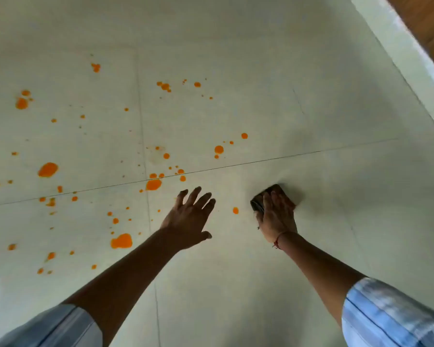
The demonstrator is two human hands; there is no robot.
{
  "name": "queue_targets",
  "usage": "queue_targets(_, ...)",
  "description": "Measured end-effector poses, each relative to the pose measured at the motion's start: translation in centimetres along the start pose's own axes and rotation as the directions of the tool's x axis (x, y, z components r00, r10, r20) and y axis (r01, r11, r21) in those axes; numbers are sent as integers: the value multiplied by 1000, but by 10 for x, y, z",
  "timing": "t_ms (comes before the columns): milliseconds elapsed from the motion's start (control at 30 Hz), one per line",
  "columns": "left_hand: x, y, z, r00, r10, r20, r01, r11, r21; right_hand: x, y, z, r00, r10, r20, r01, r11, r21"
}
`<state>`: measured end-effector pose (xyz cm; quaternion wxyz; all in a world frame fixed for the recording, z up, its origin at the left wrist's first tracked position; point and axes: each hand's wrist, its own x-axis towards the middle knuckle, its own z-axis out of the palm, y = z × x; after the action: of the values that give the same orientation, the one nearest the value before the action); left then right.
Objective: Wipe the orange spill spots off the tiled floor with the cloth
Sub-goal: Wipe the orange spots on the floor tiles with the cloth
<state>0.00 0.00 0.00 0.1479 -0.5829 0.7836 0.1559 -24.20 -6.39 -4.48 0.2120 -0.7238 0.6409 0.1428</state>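
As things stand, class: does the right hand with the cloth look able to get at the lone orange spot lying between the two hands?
Probably yes. The right hand presses the cloth beside that orange spot, with only bare tiled floor between. The left hand sits clear on the other side.

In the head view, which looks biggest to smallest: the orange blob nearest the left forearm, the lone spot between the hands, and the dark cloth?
1. Dark cloth, though the right hand hides most of it.
2. Orange blob.
3. Lone spot.
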Motion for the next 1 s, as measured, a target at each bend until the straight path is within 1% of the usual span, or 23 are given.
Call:
queue_targets(100,42,-8,32,999,29,20,-31,995,98,32,17,34,993,-26,-118,11,991,-132)
queue_targets(200,69,-20,51,996,74,51,-83,978,193,61,18,54,969,-28,-245,0,994,-112)
queue_targets(233,72,-27,57,994,95,55,-105,967,231,70,9,57,961,-19,-277,-9,995,-101)
queue_targets(267,72,-34,60,992,111,57,-122,958,261,72,-8,59,956,-42,-291,20,997,-80)
queue_targets(300,71,-41,64,990,130,44,-137,948,287,69,-30,64,951,-122,-284,103,991,-80)
queue_targets(367,63,-52,69,988,154,20,-153,942,299,31,-67,91,923,-326,-205,317,946,-76)
queue_targets(433,52,-56,70,987,157,24,-157,942,296,-26,-63,116,881,-448,-153,449,893,-25)
queue_targets(467,46,-57,72,987,159,35,-162,940,299,-45,-47,118,882,-458,-107,459,888,-20)
queue_targets(500,42,-56,72,986,161,43,-167,940,297,-49,-28,118,879,-462,-118,459,887,-56)
queue_targets(533,39,-56,73,987,155,41,-160,944,287,-41,-14,114,890,-433,-146,425,901,-82)
queue_targets(567,38,-55,74,988,150,34,-154,947,283,-26,-9,103,918,-358,-169,343,933,-110)
queue_targets(600,34,-57,75,991,129,21,-129,953,275,-4,-20,93,940,-270,-209,253,962,-106)
queue_targets(633,30,-60,76,996,93,6,-91,960,266,18,-44,86,948,-214,-236,201,976,-79)
queue_targets(667,25,-63,76,999,52,-4,-49,965,256,27,-73,85,950,-224,-218,214,974,-70)
queue_targets(700,16,-69,79,1000,8,-4,-7,969,246,25,-101,94,938,-289,-193,281,957,-68)
queue_targets(733,7,-75,83,1000,-28,-6,29,973,230,14,-118,108,910,-381,-164,373,924,-79)
queue_targets(767,-4,-81,88,998,-56,-9,57,975,216,-6,-120,120,866,-484,-126,472,874,-119)
queue_targets(800,-12,-85,91,998,-68,4,66,976,208,-27,-105,130,822,-559,-112,544,828,-140)
queue_targets(867,-26,-88,97,995,-88,43,79,980,181,-45,-62,129,768,-635,-83,619,770,-156)
queue_targets(900,-31,-87,100,994,-94,54,84,982,170,-38,-53,124,776,-625,-89,604,776,-183)
queue_targets(933,-34,-86,103,993,-101,64,90,983,161,-24,-58,113,812,-574,-111,547,813,-202)
queue_targets(967,-37,-84,106,992,-105,73,92,984,155,-6,-77,107,843,-514,-161,480,853,-206)
queue_targets(1000,-37,-83,109,991,-107,76,94,983,156,8,-104,101,869,-465,-169,435,881,-188)
